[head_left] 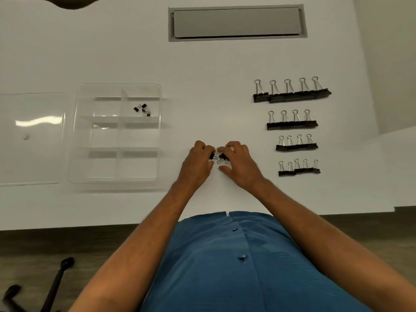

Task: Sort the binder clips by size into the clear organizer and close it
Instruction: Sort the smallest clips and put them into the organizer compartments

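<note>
Small black binder clips (219, 158) lie bunched on the white table between my hands. My left hand (198, 164) pinches the clips on the left side, and my right hand (239, 163) pinches a clip on the right side with curled fingers. The clear organizer (77, 131) stands open at the left, with several tiny clips (142, 109) in its upper right compartment. Its clear lid (33, 138) lies flat to its left. Four rows of black clips sit at the right: the largest (291, 95), a smaller row (292, 124), then (296, 146), and the smallest row (299, 170).
A grey cable hatch (236, 22) is set into the table at the back. The table's front edge (90, 226) runs just before my blue shirt. A black chair base (54, 287) shows on the floor at the lower left.
</note>
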